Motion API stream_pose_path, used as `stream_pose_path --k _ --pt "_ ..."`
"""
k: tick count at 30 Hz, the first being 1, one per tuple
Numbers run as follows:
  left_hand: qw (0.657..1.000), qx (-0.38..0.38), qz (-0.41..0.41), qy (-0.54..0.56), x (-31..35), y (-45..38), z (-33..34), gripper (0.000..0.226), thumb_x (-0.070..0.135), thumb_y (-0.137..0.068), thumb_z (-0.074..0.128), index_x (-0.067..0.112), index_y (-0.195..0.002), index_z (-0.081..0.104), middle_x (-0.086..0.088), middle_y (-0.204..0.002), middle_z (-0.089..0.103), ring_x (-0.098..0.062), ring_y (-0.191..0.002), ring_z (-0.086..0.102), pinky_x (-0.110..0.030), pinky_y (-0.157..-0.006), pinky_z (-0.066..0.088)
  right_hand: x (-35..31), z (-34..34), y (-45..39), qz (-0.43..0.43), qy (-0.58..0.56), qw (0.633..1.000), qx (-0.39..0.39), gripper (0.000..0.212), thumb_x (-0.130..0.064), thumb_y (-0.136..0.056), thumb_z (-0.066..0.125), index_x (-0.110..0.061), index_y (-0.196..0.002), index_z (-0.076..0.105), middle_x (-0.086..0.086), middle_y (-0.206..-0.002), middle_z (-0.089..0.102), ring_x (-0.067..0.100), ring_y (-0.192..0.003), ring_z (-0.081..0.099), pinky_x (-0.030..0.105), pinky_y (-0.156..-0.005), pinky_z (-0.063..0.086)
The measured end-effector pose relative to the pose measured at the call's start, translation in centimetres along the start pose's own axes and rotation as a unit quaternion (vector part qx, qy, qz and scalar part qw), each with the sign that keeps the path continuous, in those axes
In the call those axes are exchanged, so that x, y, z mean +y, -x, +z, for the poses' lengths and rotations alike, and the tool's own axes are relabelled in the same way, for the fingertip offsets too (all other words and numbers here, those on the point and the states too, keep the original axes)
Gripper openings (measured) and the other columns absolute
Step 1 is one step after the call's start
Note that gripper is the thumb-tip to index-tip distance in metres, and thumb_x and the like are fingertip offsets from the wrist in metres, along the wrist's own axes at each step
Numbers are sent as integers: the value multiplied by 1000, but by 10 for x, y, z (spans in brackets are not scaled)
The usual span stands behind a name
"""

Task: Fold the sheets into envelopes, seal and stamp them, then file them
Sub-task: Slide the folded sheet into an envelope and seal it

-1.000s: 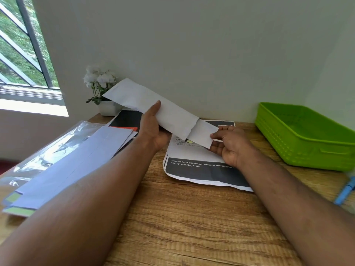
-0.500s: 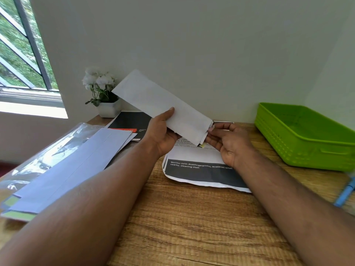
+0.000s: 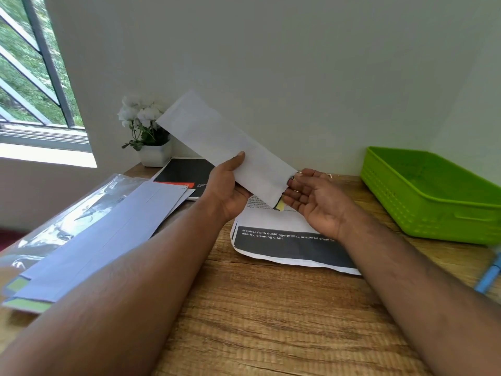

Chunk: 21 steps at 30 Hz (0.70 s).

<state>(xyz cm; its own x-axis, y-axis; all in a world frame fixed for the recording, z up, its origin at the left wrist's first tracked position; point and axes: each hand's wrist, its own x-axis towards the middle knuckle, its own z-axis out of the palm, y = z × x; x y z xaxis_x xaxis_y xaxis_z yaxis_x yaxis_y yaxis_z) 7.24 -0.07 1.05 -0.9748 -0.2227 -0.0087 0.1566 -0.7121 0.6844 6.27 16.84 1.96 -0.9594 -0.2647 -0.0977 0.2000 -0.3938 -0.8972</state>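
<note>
Above the middle of the wooden desk (image 3: 257, 308), we see the white envelope (image 3: 225, 150) held in the air, tilted, its far end pointing to about 10 o'clock toward the potted white flowers (image 3: 143, 131). The left hand (image 3: 230, 191) pinches its lower long edge, thumb on the near face and fingers behind. The right hand (image 3: 317, 202) sits at the open end, at about 4 o'clock from the envelope's middle, fingers curled with their tips touching the mouth. A second ago a length of folded sheet projected from that mouth; half a second ago only a stub showed; now we see just a yellowish sliver (image 3: 280, 205) at the lower corner, whose nature we cannot tell. We judge the insert nearly or fully seated, so that closing the flap and sealing come next, with stamping and filing not yet done. On the desk beneath the hands lies a printed sheet (image 3: 287, 245); spare envelopes (image 3: 89, 240) lie stacked at 9 o'clock on a clear plastic sleeve (image 3: 62, 213); the green basket (image 3: 433, 196), seemingly empty, waits at 3 o'clock.
</note>
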Motion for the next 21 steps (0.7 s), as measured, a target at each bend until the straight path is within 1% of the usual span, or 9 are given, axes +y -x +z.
stream_pose_path --k 5,8,11,13,14,16,17,18,21 --pt "1000 -9 -5 -18 -3 4 3 24 14 -96 57 11 -119 57 -12 -114 68 -28 -98 67 -43 -77 58 0 0 2 -10 -14 1000 16 52 12 -81 63 -16 -121 45 13 -95 66 27 -78 67 38 -67 60" --pt "999 -15 -12 -30 -6 7 7 34 15 -96 57 10 -130 53 -12 -118 67 -28 -100 67 -42 -72 59 1 2 2 -34 -9 998 48 55 15 -79 64 -16 -121 48 15 -101 66 26 -81 68 38 -66 61" --pt "999 -16 -17 -38 -8 9 9 32 15 -96 56 11 -127 54 -11 -112 69 -27 -99 67 -42 -73 58 1 1 2 -34 -3 998 54 53 14 -79 64 -15 -121 49 14 -101 66 25 -79 68 38 -66 60" --pt "999 -16 -17 -34 -7 9 7 30 16 -95 57 12 -124 55 -12 -114 68 -29 -102 66 -45 -80 56 -3 -2 6 -16 49 998 38 41 3 -82 67 -15 -116 51 14 -92 68 25 -70 69 37 -62 60" --pt "999 -13 -14 -31 -6 8 6 27 17 -95 58 13 -122 56 -12 -115 68 -29 -104 65 -47 -83 55 -6 -5 6 -24 124 991 44 32 -9 -84 71 -15 -110 53 14 -83 68 25 -63 68 36 -58 59" --pt "999 -3 -14 -38 0 8 3 24 17 -92 59 15 -117 58 -11 -113 68 -31 -104 65 -49 -89 52 -13 -14 1 -120 310 937 105 27 -37 -81 73 -14 -90 61 8 -67 64 20 -53 60 31 -53 50" --pt "998 -9 -25 -49 4 8 2 29 17 -91 60 14 -119 58 -12 -113 68 -32 -105 64 -49 -90 52 -17 -19 -2 -174 358 908 132 31 -45 -80 71 -15 -80 63 3 -63 60 18 -53 55 30 -53 46" --pt "996 -19 -45 -71 6 8 1 34 17 -89 60 12 -123 58 -13 -113 69 -33 -104 65 -48 -89 52 -20 -21 -3 -196 364 900 138 34 -49 -80 70 -16 -74 64 1 -63 58 17 -57 52 30 -56 43" --pt "976 -50 -108 -183 7 16 5 30 16 -88 62 9 -117 59 -15 -102 71 -31 -93 68 -43 -79 55 -22 -20 2 -91 308 945 52 39 -52 -82 65 -14 -87 71 1 -77 69 19 -72 60 32 -67 49"
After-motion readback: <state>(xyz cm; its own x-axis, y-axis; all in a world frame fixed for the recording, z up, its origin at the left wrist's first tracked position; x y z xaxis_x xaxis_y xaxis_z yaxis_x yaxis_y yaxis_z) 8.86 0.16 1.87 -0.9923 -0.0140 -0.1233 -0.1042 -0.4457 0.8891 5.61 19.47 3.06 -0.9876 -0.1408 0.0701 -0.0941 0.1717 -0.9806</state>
